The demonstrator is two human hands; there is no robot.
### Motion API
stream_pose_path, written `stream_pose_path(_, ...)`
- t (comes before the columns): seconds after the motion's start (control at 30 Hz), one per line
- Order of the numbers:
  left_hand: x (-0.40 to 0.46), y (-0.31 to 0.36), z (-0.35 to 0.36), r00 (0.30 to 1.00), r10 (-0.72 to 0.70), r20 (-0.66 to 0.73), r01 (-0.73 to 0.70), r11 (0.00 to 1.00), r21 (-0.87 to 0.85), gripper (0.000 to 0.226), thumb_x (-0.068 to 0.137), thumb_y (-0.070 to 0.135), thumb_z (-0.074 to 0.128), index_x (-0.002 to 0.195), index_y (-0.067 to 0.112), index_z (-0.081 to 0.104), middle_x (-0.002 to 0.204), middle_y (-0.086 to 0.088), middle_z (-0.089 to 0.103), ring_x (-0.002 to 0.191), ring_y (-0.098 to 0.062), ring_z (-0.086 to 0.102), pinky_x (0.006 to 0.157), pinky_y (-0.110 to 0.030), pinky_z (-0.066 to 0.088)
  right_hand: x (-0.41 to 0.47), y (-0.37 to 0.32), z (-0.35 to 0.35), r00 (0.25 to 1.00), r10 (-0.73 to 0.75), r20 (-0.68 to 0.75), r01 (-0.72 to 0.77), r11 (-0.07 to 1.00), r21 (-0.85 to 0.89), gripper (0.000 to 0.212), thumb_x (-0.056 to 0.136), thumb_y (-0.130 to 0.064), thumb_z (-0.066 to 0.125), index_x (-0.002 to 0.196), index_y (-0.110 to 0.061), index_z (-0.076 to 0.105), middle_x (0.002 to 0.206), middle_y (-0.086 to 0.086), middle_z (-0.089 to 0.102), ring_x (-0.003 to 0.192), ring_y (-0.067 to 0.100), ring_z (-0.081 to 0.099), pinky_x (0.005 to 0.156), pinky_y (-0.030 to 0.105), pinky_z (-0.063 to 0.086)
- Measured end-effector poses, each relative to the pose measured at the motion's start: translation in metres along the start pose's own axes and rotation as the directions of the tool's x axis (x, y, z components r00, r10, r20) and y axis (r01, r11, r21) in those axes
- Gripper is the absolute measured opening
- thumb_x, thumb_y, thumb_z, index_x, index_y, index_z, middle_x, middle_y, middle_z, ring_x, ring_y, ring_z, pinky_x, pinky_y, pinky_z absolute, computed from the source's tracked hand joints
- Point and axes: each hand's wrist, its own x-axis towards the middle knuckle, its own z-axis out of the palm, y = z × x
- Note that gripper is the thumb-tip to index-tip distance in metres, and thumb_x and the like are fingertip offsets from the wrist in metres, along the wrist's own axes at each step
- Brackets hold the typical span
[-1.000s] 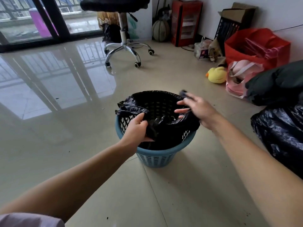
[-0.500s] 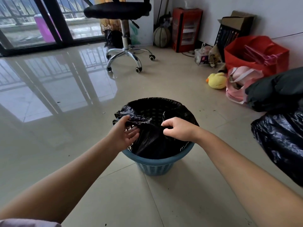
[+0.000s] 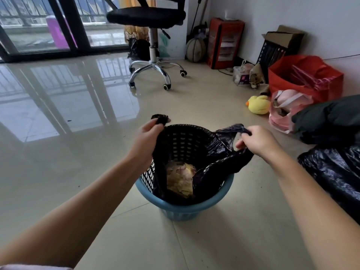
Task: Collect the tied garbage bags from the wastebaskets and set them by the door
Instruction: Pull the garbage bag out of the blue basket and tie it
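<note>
I see the blue wastebasket [image 3: 187,208] standing on the tiled floor [image 3: 78,162], lined with a black garbage bag [image 3: 220,164] whose mouth is pulled wide, pale trash [image 3: 181,178] showing inside. My left hand [image 3: 148,137] grips one bunched edge of the bag, raised above the far-left rim. My right hand [image 3: 257,143] pinches the opposite edge out past the right rim. Another filled black bag [image 3: 335,172] lies on the floor at right.
</note>
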Motion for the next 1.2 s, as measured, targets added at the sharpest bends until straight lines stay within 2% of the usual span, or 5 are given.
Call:
stream_pose_path(0.27, -0.019, -0.018, 0.045, 0.91, 0.149, 0.386, -0.336, 0.81, 0.481, 0.048, 0.08, 0.001, 0.041, 0.121, 0.022, 0.052, 0.104, 0.002, 0.063, 0.096, -0.003, 0.056, 0.092, -0.016, 0.043, -0.038, -0.074, 0.025, 0.904, -0.29, 0.313, 0.03, 0.775, 0.631, 0.055, 0.094, -0.043, 0.048, 0.1, 0.011, 0.056, 0.093, 0.028, 0.064, 0.085, 0.023, 0.058, 0.083, 0.038, 0.045)
stream_pose_path(0.6, 0.028, -0.035, -0.005, 0.917, -0.354, -0.182, 0.352, 0.935, -0.042, 0.024, 0.095, 0.019, 0.044, 0.104, 0.001, 0.056, 0.1, -0.016, 0.061, 0.085, -0.022, 0.063, 0.078, -0.033, 0.054, -0.038, -0.059, 0.026, 0.89, -0.367, 0.272, 0.436, 0.86, -0.266, 0.03, 0.093, -0.03, 0.053, 0.119, -0.018, 0.06, 0.117, 0.01, 0.054, 0.114, 0.029, 0.05, 0.097, 0.038, 0.042)
stream_pose_path(0.77, 0.085, -0.044, -0.008, 0.825, -0.565, -0.031, 0.547, 0.811, -0.208, 0.041, 0.096, 0.027, 0.05, 0.125, -0.001, 0.044, 0.12, -0.018, 0.054, 0.104, -0.024, 0.065, 0.084, -0.03, 0.055, -0.053, -0.058, 0.026, 0.829, -0.393, 0.399, 0.544, 0.731, -0.412, 0.032, 0.093, -0.037, 0.053, 0.123, -0.027, 0.059, 0.117, 0.004, 0.043, 0.118, 0.023, 0.039, 0.096, 0.04, 0.042)
stream_pose_path(0.9, 0.101, -0.037, 0.015, 0.903, -0.422, -0.078, 0.403, 0.897, -0.184, 0.02, 0.096, 0.006, 0.043, 0.081, 0.009, 0.056, 0.069, -0.002, 0.041, 0.031, -0.005, 0.044, 0.032, -0.014, 0.039, -0.043, -0.04, 0.021, 0.883, -0.237, 0.406, 0.421, 0.782, -0.459, 0.03, 0.093, -0.036, 0.052, 0.122, -0.03, 0.058, 0.115, 0.004, 0.041, 0.115, 0.026, 0.046, 0.092, 0.039, 0.045)
stream_pose_path(1.2, 0.028, -0.053, 0.051, 0.906, 0.123, 0.405, -0.375, 0.678, 0.632, 0.029, 0.092, -0.001, 0.043, 0.111, 0.017, 0.056, 0.062, 0.008, 0.044, 0.046, 0.002, 0.039, 0.049, -0.011, 0.032, -0.023, -0.039, 0.032, 0.966, -0.232, 0.118, 0.248, 0.958, -0.147, 0.015, 0.094, -0.011, 0.044, 0.101, -0.002, 0.053, 0.118, 0.023, 0.05, 0.109, 0.036, 0.05, 0.079, 0.031, 0.031)
